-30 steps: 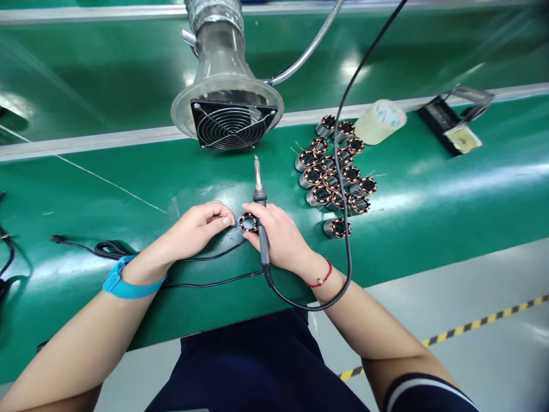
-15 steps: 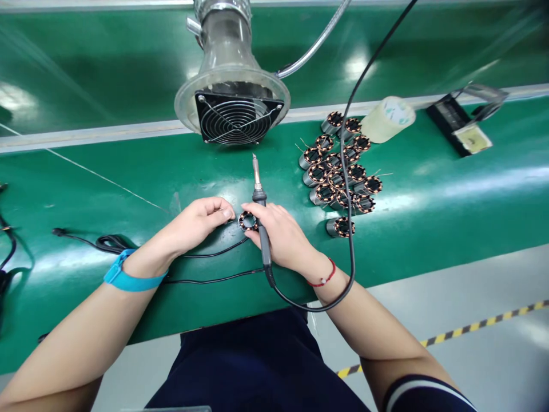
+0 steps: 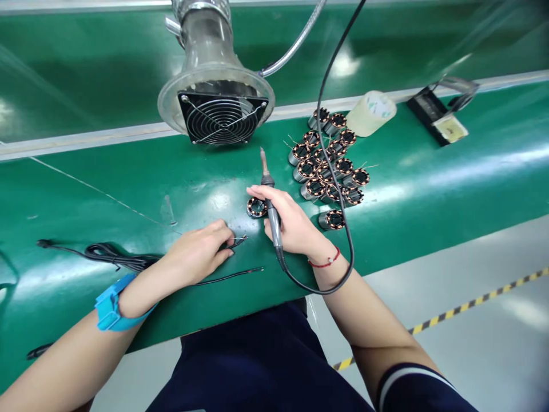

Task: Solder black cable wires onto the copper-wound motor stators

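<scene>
My right hand (image 3: 289, 220) is closed around the grey handle of a soldering iron (image 3: 273, 220), whose tip points away from me toward the fan. Beside its fingers is a copper-wound motor stator (image 3: 256, 208), ring end up; whether the fingers touch it I cannot tell. My left hand (image 3: 210, 252) pinches a black cable near its end, and the split, bared wires (image 3: 241, 239) stick out past the fingertips. A second black cable end (image 3: 253, 270) lies on the green bench just below that hand. A blue wrist strap (image 3: 115, 306) circles my left wrist.
Several more stators (image 3: 328, 163) stand grouped at the right, the iron's cord crossing over them. Behind them are a tape roll (image 3: 371, 113) and an iron stand with sponge (image 3: 441, 117). A fume extractor fan (image 3: 225, 117) hangs ahead. Coiled black cable (image 3: 115, 254) lies left.
My left hand has moved down, from near the stator to the cable end, which it now pinches. The right hand's fingers have straightened over the stator. The whole view has shifted slightly.
</scene>
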Action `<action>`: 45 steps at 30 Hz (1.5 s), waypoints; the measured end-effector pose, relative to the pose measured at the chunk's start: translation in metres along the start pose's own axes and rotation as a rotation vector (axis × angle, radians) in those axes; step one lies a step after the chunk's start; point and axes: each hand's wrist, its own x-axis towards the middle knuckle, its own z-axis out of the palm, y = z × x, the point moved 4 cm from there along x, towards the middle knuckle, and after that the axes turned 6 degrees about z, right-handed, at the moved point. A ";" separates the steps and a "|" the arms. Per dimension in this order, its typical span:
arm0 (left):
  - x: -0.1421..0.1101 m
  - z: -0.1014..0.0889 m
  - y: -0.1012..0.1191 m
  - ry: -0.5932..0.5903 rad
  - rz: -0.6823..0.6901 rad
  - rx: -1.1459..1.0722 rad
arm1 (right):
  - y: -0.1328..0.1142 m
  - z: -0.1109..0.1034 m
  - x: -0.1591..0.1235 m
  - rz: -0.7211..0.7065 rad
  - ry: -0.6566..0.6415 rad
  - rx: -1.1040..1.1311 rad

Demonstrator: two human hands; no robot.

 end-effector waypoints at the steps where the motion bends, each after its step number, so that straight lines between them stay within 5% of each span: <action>1: -0.001 -0.002 0.001 0.027 -0.010 -0.022 | -0.001 0.000 0.000 -0.005 0.034 0.018; 5: -0.004 -0.016 -0.002 0.207 -0.115 -0.379 | -0.012 -0.003 0.000 0.058 0.202 0.150; 8: -0.008 -0.023 -0.005 0.301 -0.155 -0.683 | -0.027 0.001 0.002 0.151 0.187 0.358; 14: -0.008 -0.025 -0.005 0.391 -0.122 -0.849 | -0.042 0.018 0.003 0.289 0.170 0.665; 20: -0.005 -0.018 -0.004 0.328 -0.118 -0.792 | -0.039 0.023 0.002 0.290 0.239 0.809; 27: -0.002 -0.026 0.009 0.388 -0.040 -0.722 | -0.035 0.030 0.001 0.331 0.226 0.917; 36: 0.000 -0.023 0.013 0.308 -0.037 -0.662 | -0.040 0.027 0.002 0.205 0.218 0.776; 42: 0.001 -0.011 0.015 0.120 -0.113 -1.022 | -0.049 0.025 -0.003 0.128 0.289 0.606; 45: 0.005 -0.011 0.013 0.181 -0.163 -1.081 | -0.047 0.022 -0.005 0.127 0.293 0.553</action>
